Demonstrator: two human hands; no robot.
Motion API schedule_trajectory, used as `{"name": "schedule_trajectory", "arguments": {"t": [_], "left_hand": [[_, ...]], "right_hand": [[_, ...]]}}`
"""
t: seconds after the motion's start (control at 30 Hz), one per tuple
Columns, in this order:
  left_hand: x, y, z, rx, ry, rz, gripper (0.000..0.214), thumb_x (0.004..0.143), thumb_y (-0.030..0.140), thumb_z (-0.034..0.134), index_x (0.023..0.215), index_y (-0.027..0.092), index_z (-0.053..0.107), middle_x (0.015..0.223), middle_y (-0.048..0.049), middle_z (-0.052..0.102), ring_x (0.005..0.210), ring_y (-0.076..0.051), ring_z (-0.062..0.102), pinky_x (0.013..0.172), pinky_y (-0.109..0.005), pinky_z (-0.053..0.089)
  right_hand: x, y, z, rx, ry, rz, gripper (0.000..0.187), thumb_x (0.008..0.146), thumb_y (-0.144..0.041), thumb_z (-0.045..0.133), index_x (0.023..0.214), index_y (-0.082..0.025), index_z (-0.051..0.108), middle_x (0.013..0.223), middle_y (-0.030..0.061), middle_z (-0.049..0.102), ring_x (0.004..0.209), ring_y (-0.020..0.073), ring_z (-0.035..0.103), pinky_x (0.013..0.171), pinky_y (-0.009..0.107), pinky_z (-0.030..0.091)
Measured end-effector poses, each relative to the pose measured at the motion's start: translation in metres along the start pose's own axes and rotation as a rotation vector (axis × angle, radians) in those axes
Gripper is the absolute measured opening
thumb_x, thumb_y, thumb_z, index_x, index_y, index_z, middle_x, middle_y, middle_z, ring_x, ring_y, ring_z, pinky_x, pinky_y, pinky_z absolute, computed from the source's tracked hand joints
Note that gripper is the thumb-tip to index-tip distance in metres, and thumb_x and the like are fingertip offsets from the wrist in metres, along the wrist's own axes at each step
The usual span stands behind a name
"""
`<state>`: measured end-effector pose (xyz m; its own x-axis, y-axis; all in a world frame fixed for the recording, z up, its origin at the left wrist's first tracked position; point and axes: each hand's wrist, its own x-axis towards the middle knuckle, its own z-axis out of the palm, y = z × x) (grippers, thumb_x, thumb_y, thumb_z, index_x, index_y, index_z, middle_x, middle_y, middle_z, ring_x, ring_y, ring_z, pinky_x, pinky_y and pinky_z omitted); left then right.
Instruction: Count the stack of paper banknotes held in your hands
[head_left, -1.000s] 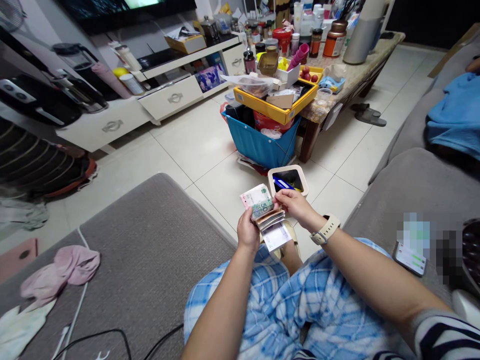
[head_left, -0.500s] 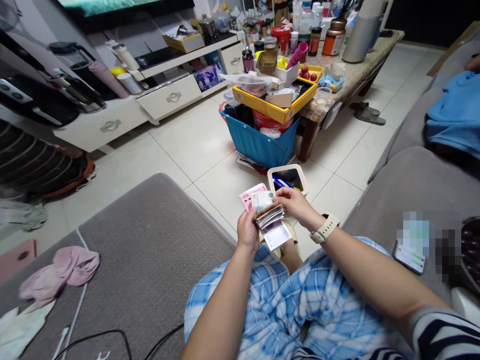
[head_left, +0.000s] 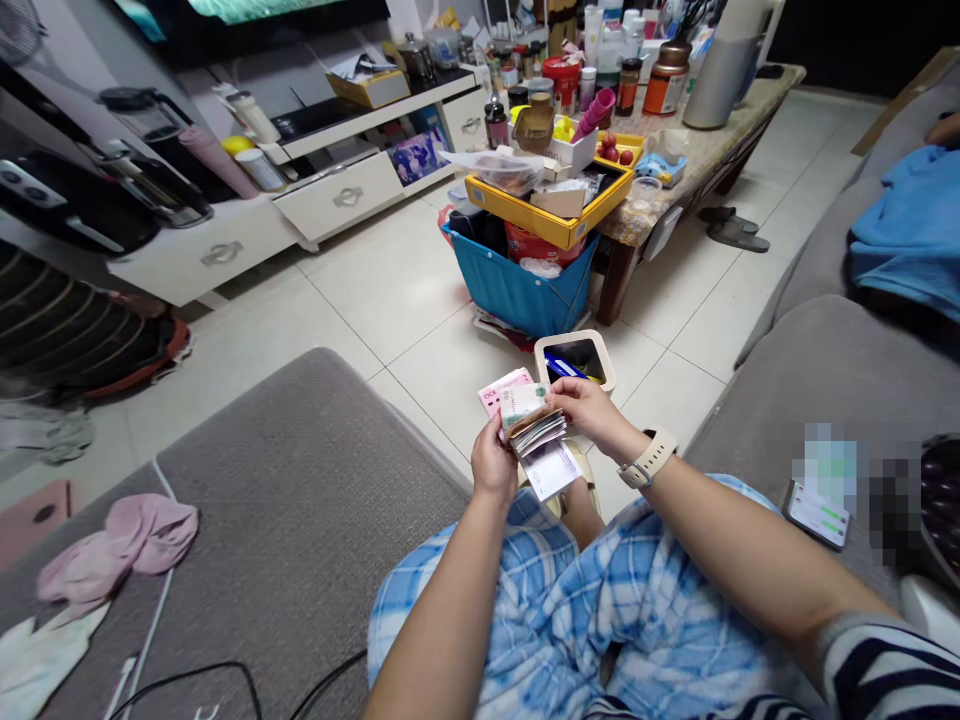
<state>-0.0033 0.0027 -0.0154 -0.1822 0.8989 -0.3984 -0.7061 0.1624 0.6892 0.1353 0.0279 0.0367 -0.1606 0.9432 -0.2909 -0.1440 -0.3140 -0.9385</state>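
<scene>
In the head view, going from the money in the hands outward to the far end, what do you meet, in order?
stack of banknotes → white bin → blue basket → yellow tray → marble table

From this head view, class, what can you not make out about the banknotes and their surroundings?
Head view throughout.
Number of banknotes: they overlap under the right hand.
Fingers of the left hand: behind the notes.
Print on the white slip: too small.
Area beside the phone: pixelated.

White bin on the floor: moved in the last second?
No. The white bin sits in the same floor spot as before, just short of the blue crate. The left hand and right hand hold the banknotes.
</scene>
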Motion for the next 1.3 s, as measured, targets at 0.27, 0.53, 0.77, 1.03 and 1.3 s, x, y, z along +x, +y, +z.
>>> {"name": "schedule_trajectory", "arguments": {"t": [0.27, 0.53, 0.77, 1.03, 1.3], "left_hand": [[0.0001, 0.0, -0.0003, 0.018, -0.021, 0.004, 0.027, 0.07, 0.032, 0.064, 0.088, 0.013, 0.069, 0.087, -0.0068, 0.07, 0.093, -0.023, 0.064, 0.084, -0.034, 0.047], [0.0011, -0.0005, -0.0019, 0.049, -0.013, 0.04, 0.022, 0.069, 0.033, 0.065, 0.08, 0.014, 0.067, 0.08, -0.005, 0.069, 0.088, -0.021, 0.064, 0.08, -0.032, 0.046], [0.0007, 0.001, -0.0015, 0.055, -0.024, 0.056, 0.023, 0.069, 0.034, 0.065, 0.08, 0.013, 0.067, 0.082, -0.0061, 0.07, 0.083, -0.02, 0.064, 0.079, -0.032, 0.046], [-0.0018, 0.0038, 0.0005, 0.08, 0.03, 0.079, 0.018, 0.063, 0.028, 0.07, 0.071, 0.012, 0.067, 0.072, -0.0043, 0.068, 0.069, -0.015, 0.062, 0.072, -0.027, 0.046], [-0.0062, 0.0062, 0.0039, 0.114, -0.004, 0.044, 0.021, 0.062, 0.029, 0.072, 0.075, 0.013, 0.067, 0.075, -0.0044, 0.069, 0.07, -0.017, 0.064, 0.072, -0.029, 0.047]], "right_hand": [[-0.0005, -0.0006, -0.0002, 0.003, -0.004, -0.005, 0.018, 0.065, -0.031, 0.065, 0.065, -0.017, 0.052, 0.056, -0.0043, 0.049, 0.05, 0.0084, 0.039, 0.051, 0.025, 0.028], [-0.0007, -0.0009, -0.0001, 0.005, 0.008, -0.045, 0.02, 0.066, -0.033, 0.066, 0.069, -0.018, 0.054, 0.059, -0.0035, 0.052, 0.051, 0.0086, 0.04, 0.052, 0.025, 0.03], [-0.0017, -0.003, -0.0007, -0.024, 0.008, -0.083, 0.021, 0.069, -0.037, 0.065, 0.07, -0.018, 0.056, 0.058, -0.0029, 0.052, 0.05, 0.0087, 0.039, 0.049, 0.024, 0.028], [-0.0001, -0.0002, -0.0033, -0.014, -0.005, -0.102, 0.02, 0.074, -0.037, 0.061, 0.075, -0.018, 0.054, 0.056, -0.0011, 0.057, 0.052, 0.0109, 0.046, 0.052, 0.025, 0.031], [-0.0004, 0.0008, -0.0027, -0.029, 0.04, -0.094, 0.023, 0.065, -0.032, 0.069, 0.075, -0.019, 0.053, 0.06, -0.0036, 0.054, 0.056, 0.011, 0.048, 0.059, 0.026, 0.037]]}}
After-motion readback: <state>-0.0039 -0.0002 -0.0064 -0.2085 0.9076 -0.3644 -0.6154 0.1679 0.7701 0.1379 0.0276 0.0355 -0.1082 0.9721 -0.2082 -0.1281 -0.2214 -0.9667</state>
